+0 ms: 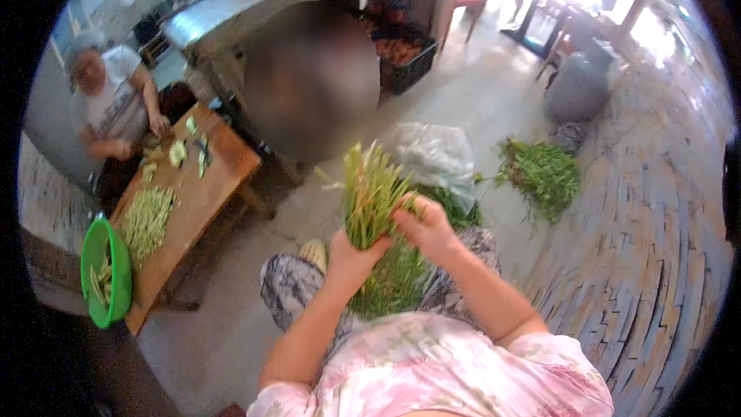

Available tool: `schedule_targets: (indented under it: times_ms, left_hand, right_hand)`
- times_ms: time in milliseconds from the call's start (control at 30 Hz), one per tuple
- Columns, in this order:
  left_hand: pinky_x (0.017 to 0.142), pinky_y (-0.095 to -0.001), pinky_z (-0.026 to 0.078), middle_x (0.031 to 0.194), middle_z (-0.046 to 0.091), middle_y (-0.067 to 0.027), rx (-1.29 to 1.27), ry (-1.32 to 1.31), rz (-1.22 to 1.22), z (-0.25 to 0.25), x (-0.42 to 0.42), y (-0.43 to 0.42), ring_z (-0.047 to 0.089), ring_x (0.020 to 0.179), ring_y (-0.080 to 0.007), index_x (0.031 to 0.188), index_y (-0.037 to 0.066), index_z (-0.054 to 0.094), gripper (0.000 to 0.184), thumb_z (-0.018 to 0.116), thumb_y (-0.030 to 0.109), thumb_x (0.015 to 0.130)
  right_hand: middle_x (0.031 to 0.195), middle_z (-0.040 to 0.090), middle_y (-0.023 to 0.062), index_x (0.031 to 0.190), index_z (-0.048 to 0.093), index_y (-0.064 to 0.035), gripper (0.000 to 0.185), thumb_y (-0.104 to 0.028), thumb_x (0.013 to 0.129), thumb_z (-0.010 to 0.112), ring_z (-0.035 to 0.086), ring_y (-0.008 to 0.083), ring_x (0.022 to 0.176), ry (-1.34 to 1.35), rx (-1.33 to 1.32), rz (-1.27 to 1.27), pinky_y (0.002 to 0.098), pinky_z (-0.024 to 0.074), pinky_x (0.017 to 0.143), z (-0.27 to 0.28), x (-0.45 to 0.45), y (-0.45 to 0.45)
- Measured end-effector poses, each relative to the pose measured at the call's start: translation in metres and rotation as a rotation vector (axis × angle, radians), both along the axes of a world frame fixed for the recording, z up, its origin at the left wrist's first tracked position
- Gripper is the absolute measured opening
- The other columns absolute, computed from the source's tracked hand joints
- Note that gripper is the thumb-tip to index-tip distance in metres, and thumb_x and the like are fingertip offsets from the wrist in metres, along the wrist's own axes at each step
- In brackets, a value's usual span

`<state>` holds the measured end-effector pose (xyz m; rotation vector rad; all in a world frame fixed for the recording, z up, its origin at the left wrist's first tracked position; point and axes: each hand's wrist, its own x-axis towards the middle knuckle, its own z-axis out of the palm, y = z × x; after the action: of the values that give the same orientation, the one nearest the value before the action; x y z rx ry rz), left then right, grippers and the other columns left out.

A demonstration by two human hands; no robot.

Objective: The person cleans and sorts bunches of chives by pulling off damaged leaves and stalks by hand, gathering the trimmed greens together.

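Note:
My left hand (355, 257) is wrapped round a thick bunch of leafy greens (368, 189), with the pale stem ends pointing up and away from me. Below the fist, finer green leaves (392, 282) hang or lie between my knees; where the bunch ends among them is unclear. My right hand (427, 225) is closed at the bunch's right side, thumb and fingers pinching some stems. Just past my right knee, more greens (455, 205) lie partly under a clear plastic bag (432, 156).
A leafy pile (542, 176) lies on the floor to the right, near a grey gas cylinder (579, 85). At left, a person (120, 100) works at a wooden table (224, 158) holding chopped vegetables (148, 220); a green basin (119, 282) stands at its near end.

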<state>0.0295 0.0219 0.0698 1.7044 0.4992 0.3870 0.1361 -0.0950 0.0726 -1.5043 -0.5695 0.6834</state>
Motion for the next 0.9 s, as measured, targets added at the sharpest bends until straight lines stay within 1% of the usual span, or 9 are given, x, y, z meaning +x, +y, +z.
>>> schedule_targets:
  times_ms: [200, 333, 367, 433, 500, 633, 733, 833, 900]
  left_hand:
    - [0.058, -0.0252, 0.043, 0.077, 0.059, -0.0009, -0.363, 0.061, -0.072, -0.013, 0.001, 0.009, 0.054, 0.066, -0.0102, 0.092, 0.002, 0.06, 0.024, 0.069, 0.004, 0.07]
    - [0.056, -0.0249, 0.042, 0.078, 0.059, -0.0011, -0.413, 0.055, -0.103, -0.013, 0.001, 0.008, 0.053, 0.064, -0.0098, 0.091, 0.003, 0.06, 0.022, 0.068, 0.004, 0.07]
    - [0.056, -0.0247, 0.041, 0.078, 0.059, -0.0012, -0.422, 0.063, -0.095, -0.014, 0.002, 0.007, 0.053, 0.065, -0.0098, 0.091, 0.002, 0.06, 0.022, 0.068, 0.004, 0.07]
    - [0.056, -0.0244, 0.041, 0.079, 0.059, -0.0014, -0.44, 0.081, -0.076, -0.019, 0.002, 0.006, 0.053, 0.065, -0.0097, 0.092, 0.002, 0.06, 0.022, 0.067, 0.003, 0.071]
    - [0.058, -0.0248, 0.042, 0.08, 0.06, -0.0018, -0.345, 0.087, -0.069, -0.03, 0.003, 0.005, 0.054, 0.067, -0.0103, 0.092, 0.002, 0.06, 0.023, 0.066, 0.002, 0.07]
    - [0.062, -0.0255, 0.044, 0.082, 0.061, -0.002, -0.06, 0.036, -0.04, -0.028, 0.01, -0.004, 0.057, 0.072, -0.0109, 0.089, 0.0, 0.06, 0.021, 0.063, -0.001, 0.069]
    - [0.065, -0.0299, 0.046, 0.084, 0.063, -0.0072, -0.144, -0.058, -0.05, -0.042, 0.014, -0.009, 0.06, 0.075, -0.0175, 0.088, 0.0, 0.059, 0.019, 0.062, 0.001, 0.069]
    - [0.067, -0.0349, 0.046, 0.087, 0.063, -0.0145, 0.443, 0.068, 0.042, -0.032, 0.024, -0.021, 0.061, 0.077, -0.0269, 0.092, 0.0, 0.058, 0.021, 0.061, 0.003, 0.071]
    - [0.071, -0.0383, 0.045, 0.091, 0.06, -0.0204, 0.602, 0.0, 0.046, -0.061, 0.033, -0.004, 0.059, 0.084, -0.0333, 0.096, 0.0, 0.056, 0.027, 0.063, 0.006, 0.07]
  right_hand:
    - [0.08, 0.057, -0.0003, 0.097, 0.056, -0.0035, 0.012, -0.012, 0.088, 0.054, 0.049, 0.0074, 0.074, -0.205, 0.066, 0.108, 0.0248, 0.0431, 0.066, -0.014, 0.004, -0.001]
    - [0.09, 0.059, 0.0185, 0.108, 0.05, -0.0036, 0.024, -0.013, 0.087, 0.052, 0.059, 0.0292, 0.083, -0.464, -0.017, 0.145, 0.0352, 0.0453, 0.073, -0.012, 0.001, -0.003]
    - [0.088, 0.058, 0.021, 0.103, 0.05, -0.0026, 0.021, -0.012, 0.085, 0.054, 0.058, 0.0352, 0.083, -0.54, -0.004, 0.135, 0.0372, 0.0466, 0.07, -0.021, 0.002, -0.002]
    - [0.084, 0.058, 0.0198, 0.096, 0.05, -0.0022, 0.017, -0.011, 0.084, 0.055, 0.058, 0.0356, 0.08, -0.647, -0.065, 0.124, 0.039, 0.0465, 0.066, -0.023, 0.002, -0.003]
    - [0.077, 0.056, 0.0136, 0.089, 0.051, -0.0036, 0.014, -0.011, 0.08, 0.059, 0.057, 0.0321, 0.075, -0.735, -0.119, 0.082, 0.0367, 0.0475, 0.063, -0.03, -0.002, -0.003]
    - [0.08, 0.053, 0.0113, 0.088, 0.052, -0.0027, 0.022, -0.003, 0.067, 0.059, 0.057, 0.0297, 0.075, -1.075, -0.159, 0.105, 0.0375, 0.048, 0.062, -0.04, -0.008, -0.005]
    - [0.077, 0.053, 0.0111, 0.087, 0.052, -0.0024, 0.025, -0.001, 0.062, 0.059, 0.057, 0.0301, 0.073, -1.127, -0.115, 0.064, 0.0371, 0.0482, 0.061, -0.044, -0.011, -0.012]
    - [0.076, 0.053, 0.0114, 0.085, 0.053, -0.0025, 0.023, 0.001, 0.063, 0.06, 0.056, 0.0299, 0.07, -1.054, -0.062, -0.05, 0.0376, 0.0476, 0.059, -0.053, -0.006, -0.023]
    - [0.075, 0.055, 0.011, 0.084, 0.055, -0.0035, 0.014, 0.002, 0.072, 0.058, 0.056, 0.0273, 0.067, -0.991, 0.133, -0.108, 0.0361, 0.0465, 0.056, -0.048, -0.003, -0.033]
